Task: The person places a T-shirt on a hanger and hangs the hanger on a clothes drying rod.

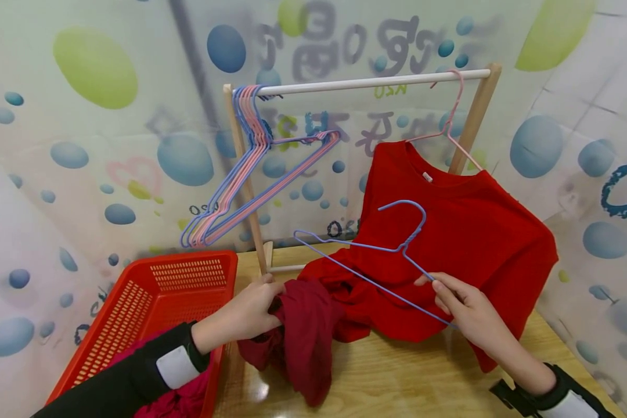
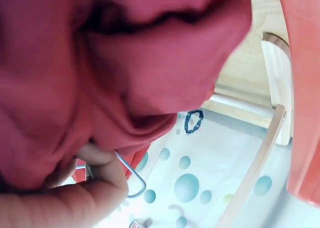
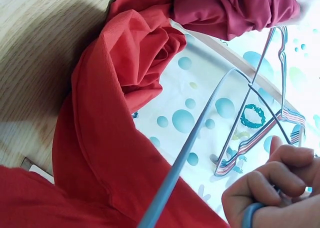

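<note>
In the head view, the dark red garment was crumpled into soft folds, one rounded tail drooping over the wooden table, just right of the orange-red basket; your left hand had its fingers clamped on the cloth. The slim blue hanger, with its open hook and twisted neck, was tilted before the bright red shirt, and your right hand pinched its wire. You had one garment and one hanger in hand, one shirt on one pink hanger, one basket with reddish cloth in it, and one white rail between two wooden posts; the bunched blue and pink hangers overlapped too closely to count. In the left-wrist view, the garment's smooth, wine-coloured folds filled the upper left, your bent fingers gripped its lower edge, and a bit of one blue wire showed beyond. In the right-wrist view, your fingers were curled together around the hanger's wire, with the shirt's broad red folds beside it and the gathered garment above.
</note>
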The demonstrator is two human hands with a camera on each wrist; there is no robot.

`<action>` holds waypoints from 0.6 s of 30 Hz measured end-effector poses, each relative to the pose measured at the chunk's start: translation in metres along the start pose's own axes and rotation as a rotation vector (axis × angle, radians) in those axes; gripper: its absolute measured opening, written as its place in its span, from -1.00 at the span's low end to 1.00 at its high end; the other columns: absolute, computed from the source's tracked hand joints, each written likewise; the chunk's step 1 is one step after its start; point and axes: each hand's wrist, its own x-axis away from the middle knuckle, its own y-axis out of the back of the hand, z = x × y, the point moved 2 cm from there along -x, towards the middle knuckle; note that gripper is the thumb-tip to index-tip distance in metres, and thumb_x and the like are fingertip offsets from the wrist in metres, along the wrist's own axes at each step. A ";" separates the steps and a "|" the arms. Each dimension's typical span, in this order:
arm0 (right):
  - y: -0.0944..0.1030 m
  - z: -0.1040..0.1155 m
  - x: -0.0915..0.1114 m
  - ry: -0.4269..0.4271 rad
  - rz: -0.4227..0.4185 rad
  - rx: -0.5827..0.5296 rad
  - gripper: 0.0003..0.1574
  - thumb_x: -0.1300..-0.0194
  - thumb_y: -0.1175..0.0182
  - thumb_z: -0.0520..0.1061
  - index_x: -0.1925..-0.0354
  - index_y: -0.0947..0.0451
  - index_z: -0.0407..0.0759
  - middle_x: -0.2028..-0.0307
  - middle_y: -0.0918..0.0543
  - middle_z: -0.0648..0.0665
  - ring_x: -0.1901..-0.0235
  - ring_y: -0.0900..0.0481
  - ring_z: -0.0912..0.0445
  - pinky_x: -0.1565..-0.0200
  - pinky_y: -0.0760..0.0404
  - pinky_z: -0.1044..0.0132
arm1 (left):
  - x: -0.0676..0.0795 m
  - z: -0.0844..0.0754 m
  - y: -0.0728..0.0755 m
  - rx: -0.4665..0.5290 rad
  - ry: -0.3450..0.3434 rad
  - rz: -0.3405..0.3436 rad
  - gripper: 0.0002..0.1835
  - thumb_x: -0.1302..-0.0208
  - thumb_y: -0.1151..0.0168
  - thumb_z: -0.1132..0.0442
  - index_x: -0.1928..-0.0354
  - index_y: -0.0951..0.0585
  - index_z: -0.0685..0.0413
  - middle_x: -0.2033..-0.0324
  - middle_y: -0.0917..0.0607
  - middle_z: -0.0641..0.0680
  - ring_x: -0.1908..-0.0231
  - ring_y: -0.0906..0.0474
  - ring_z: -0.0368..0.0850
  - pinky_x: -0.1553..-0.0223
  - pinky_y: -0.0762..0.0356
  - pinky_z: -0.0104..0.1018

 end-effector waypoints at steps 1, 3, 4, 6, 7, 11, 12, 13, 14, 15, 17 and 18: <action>0.000 0.000 0.000 0.000 0.000 -0.003 -0.68 -0.50 0.10 -0.01 0.03 -0.53 -0.09 0.63 -0.29 -0.02 0.67 -0.21 0.12 0.62 -0.25 0.26 | 0.001 0.000 0.000 -0.002 -0.005 0.008 -0.75 0.06 -0.35 0.38 0.26 -0.59 0.10 0.33 -0.47 -0.01 0.30 -0.41 -0.11 0.29 -0.36 -0.33; 0.000 0.000 0.000 -0.002 -0.003 -0.006 -0.68 -0.49 0.09 -0.01 0.03 -0.53 -0.08 0.63 -0.29 -0.02 0.67 -0.21 0.12 0.62 -0.25 0.27 | 0.003 0.000 0.002 0.000 -0.021 0.023 -0.74 0.00 -0.33 0.38 0.19 -0.61 0.11 0.29 -0.52 -0.01 0.23 -0.45 -0.07 0.18 -0.41 -0.28; 0.000 0.000 0.001 -0.002 -0.003 -0.009 -0.69 -0.49 0.09 -0.02 0.02 -0.53 -0.09 0.63 -0.29 -0.03 0.67 -0.21 0.12 0.63 -0.25 0.27 | 0.004 0.001 0.002 0.005 -0.027 0.032 -0.73 -0.03 -0.31 0.38 0.16 -0.62 0.12 0.31 -0.52 -0.02 0.23 -0.44 -0.08 0.17 -0.41 -0.28; 0.000 0.000 0.001 0.001 -0.004 -0.017 -0.69 -0.49 0.08 -0.04 0.01 -0.53 -0.10 0.62 -0.30 -0.04 0.67 -0.21 0.12 0.63 -0.24 0.27 | 0.006 0.002 0.002 0.012 -0.033 0.036 -0.73 -0.08 -0.30 0.37 0.12 -0.62 0.11 0.35 -0.51 -0.06 0.24 -0.42 -0.11 0.16 -0.39 -0.29; 0.000 0.000 0.001 0.003 -0.005 -0.020 -0.69 -0.49 0.08 -0.04 0.01 -0.54 -0.11 0.62 -0.30 -0.04 0.67 -0.21 0.12 0.63 -0.24 0.27 | 0.007 0.003 0.002 0.021 -0.042 0.034 -0.74 -0.10 -0.30 0.37 0.11 -0.61 0.11 0.37 -0.50 -0.08 0.25 -0.41 -0.14 0.17 -0.39 -0.30; 0.000 0.000 0.003 -0.003 -0.004 -0.018 -0.68 -0.49 0.08 -0.03 0.01 -0.53 -0.12 0.62 -0.31 -0.04 0.67 -0.21 0.12 0.64 -0.24 0.27 | 0.009 0.005 -0.003 0.072 -0.040 0.016 -0.76 -0.12 -0.32 0.39 0.16 -0.55 0.12 0.48 -0.42 -0.10 0.41 -0.33 -0.24 0.33 -0.32 -0.39; 0.000 0.000 0.003 -0.008 -0.003 -0.017 -0.68 -0.49 0.08 -0.02 0.01 -0.53 -0.11 0.62 -0.31 -0.04 0.67 -0.21 0.12 0.64 -0.24 0.27 | 0.010 0.006 -0.003 0.089 -0.038 0.009 -0.76 -0.11 -0.32 0.40 0.18 -0.53 0.12 0.48 -0.44 -0.10 0.42 -0.35 -0.25 0.34 -0.33 -0.40; 0.000 0.000 0.003 -0.013 -0.003 -0.014 -0.67 -0.49 0.09 -0.01 0.02 -0.53 -0.10 0.62 -0.32 -0.04 0.67 -0.21 0.12 0.64 -0.24 0.27 | 0.010 0.006 -0.004 0.104 -0.032 0.003 -0.76 -0.09 -0.32 0.42 0.21 -0.52 0.12 0.49 -0.46 -0.10 0.43 -0.37 -0.26 0.35 -0.34 -0.42; 0.001 0.000 0.003 -0.015 -0.002 -0.013 -0.67 -0.49 0.09 -0.01 0.01 -0.53 -0.10 0.61 -0.32 -0.04 0.67 -0.21 0.12 0.64 -0.24 0.27 | 0.010 0.007 -0.004 0.115 -0.019 -0.002 -0.76 -0.08 -0.32 0.44 0.24 -0.50 0.11 0.49 -0.48 -0.10 0.43 -0.41 -0.26 0.36 -0.36 -0.43; 0.001 0.000 0.004 -0.017 -0.002 -0.012 -0.67 -0.49 0.09 -0.01 0.01 -0.53 -0.10 0.61 -0.32 -0.04 0.67 -0.21 0.12 0.64 -0.24 0.27 | 0.010 0.007 -0.003 0.124 -0.006 -0.007 -0.77 -0.07 -0.32 0.45 0.27 -0.50 0.11 0.48 -0.50 -0.08 0.42 -0.43 -0.26 0.36 -0.38 -0.44; 0.001 -0.001 0.004 -0.018 -0.003 -0.013 -0.67 -0.49 0.09 -0.01 0.01 -0.53 -0.10 0.61 -0.32 -0.04 0.66 -0.21 0.12 0.63 -0.25 0.26 | 0.011 0.008 -0.003 0.129 0.020 -0.018 -0.79 -0.07 -0.31 0.47 0.33 -0.50 0.09 0.46 -0.53 -0.07 0.40 -0.47 -0.25 0.37 -0.41 -0.44; 0.000 -0.002 0.004 -0.018 -0.006 -0.013 -0.67 -0.49 0.09 -0.01 0.01 -0.53 -0.11 0.61 -0.32 -0.04 0.66 -0.22 0.12 0.62 -0.25 0.26 | 0.011 0.008 -0.002 0.133 0.029 -0.024 -0.80 -0.08 -0.30 0.47 0.36 -0.50 0.09 0.45 -0.53 -0.06 0.40 -0.48 -0.25 0.37 -0.42 -0.44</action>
